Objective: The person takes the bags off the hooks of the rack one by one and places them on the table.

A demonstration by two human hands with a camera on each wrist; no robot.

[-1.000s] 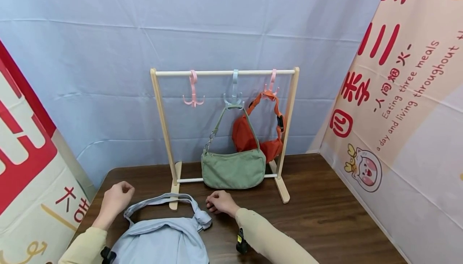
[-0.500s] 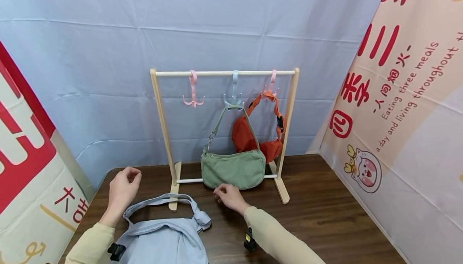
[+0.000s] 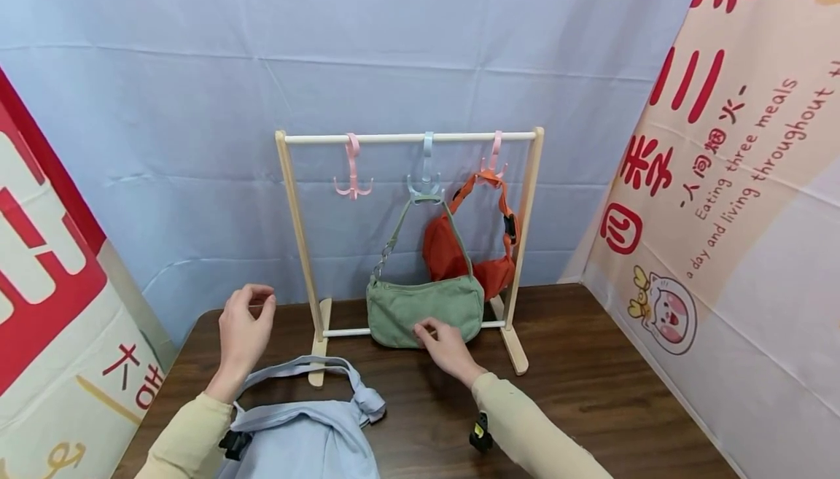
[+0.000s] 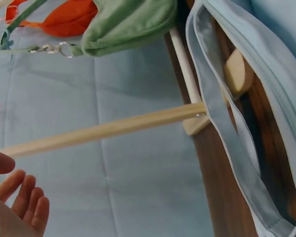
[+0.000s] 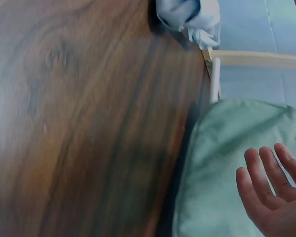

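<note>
A green shoulder bag (image 3: 420, 308) hangs by its strap from the blue hook (image 3: 426, 173) at the middle of the rack. My right hand (image 3: 449, 351) is in front of the bag's lower part, fingers loosely bent and holding nothing; the right wrist view shows its fingertips overlapping the green cloth. My left hand (image 3: 244, 329) is raised left of the rack with nothing in it, thumb apart from the relaxed fingers. Below and between the hands, a light blue bag (image 3: 308, 439) lies on the table, its strap (image 4: 222, 118) looped toward the rack and knotted at the right.
The wooden rack (image 3: 410, 138) stands near the table's back edge. An orange bag (image 3: 442, 249) hangs on the right pink hook (image 3: 495, 154), partly behind the green one. The left pink hook (image 3: 353, 173) bears no bag. Cloth backdrops surround the dark table (image 3: 590, 377).
My left hand has risen and moved right. My right hand has moved right and forward, from beside the blue bag's knot to in front of the green bag. The bags stay put.
</note>
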